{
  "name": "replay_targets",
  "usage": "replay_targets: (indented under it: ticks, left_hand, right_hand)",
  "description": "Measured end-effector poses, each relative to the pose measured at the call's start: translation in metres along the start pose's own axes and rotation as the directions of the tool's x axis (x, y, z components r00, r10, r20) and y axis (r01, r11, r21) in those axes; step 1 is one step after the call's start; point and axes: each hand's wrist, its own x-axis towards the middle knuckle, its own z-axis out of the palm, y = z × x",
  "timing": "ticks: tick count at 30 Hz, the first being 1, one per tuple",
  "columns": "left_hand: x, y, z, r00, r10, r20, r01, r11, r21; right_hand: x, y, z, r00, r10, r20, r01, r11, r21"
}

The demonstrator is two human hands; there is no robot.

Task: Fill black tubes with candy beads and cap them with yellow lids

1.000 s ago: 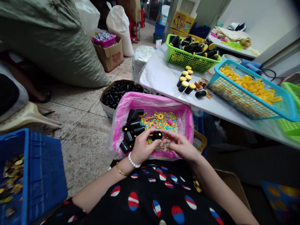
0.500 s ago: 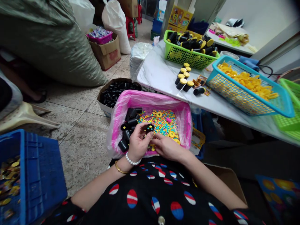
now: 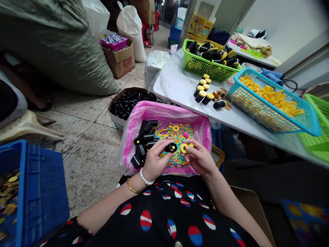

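Note:
My left hand (image 3: 153, 160) grips a small black tube (image 3: 170, 148) with its open end facing right. My right hand (image 3: 197, 158) pinches a yellow cap (image 3: 184, 148) just beside that opening. Both hands hover over a pink-lined bin (image 3: 133, 127) on my lap. The bin holds several black tubes (image 3: 145, 137) on its left and many small coloured candies (image 3: 177, 133) with a few loose yellow caps on its right.
A white table (image 3: 177, 85) stands ahead with capped tubes (image 3: 203, 90), a green basket (image 3: 203, 65) of finished tubes and a blue basket (image 3: 272, 111) of yellow caps. A box of black tubes (image 3: 128, 103) sits on the floor, a blue crate (image 3: 38, 192) at my left.
My right hand has come up out of the candies with a yellow cap and brought it next to the tube's mouth. My left hand kept hold of the tube.

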Motion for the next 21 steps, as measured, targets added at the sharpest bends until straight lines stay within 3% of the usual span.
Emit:
replay_targets:
  ticks: [4, 12, 17, 21]
  left_hand:
    - [-0.001, 0.003, 0.0, 0.999, 0.042, 0.029, -0.044, 0.996, 0.071]
    - [-0.001, 0.006, 0.001, 0.994, 0.103, 0.03, -0.105, 0.992, 0.075]
    - [-0.001, 0.009, 0.002, 0.983, 0.185, 0.008, -0.184, 0.967, 0.175]
    - [-0.003, 0.008, 0.003, 0.955, 0.288, 0.064, -0.295, 0.935, 0.198]
  right_hand:
    - [-0.002, -0.002, 0.017, 0.998, 0.045, 0.041, -0.048, 0.996, 0.077]
    - [-0.006, 0.006, 0.025, 0.997, 0.001, -0.077, 0.0, 1.0, 0.019]
    - [-0.012, 0.006, 0.028, 0.996, 0.094, 0.012, -0.095, 0.988, 0.122]
    - [-0.014, 0.01, 0.03, 0.977, 0.177, 0.12, -0.2, 0.954, 0.225]
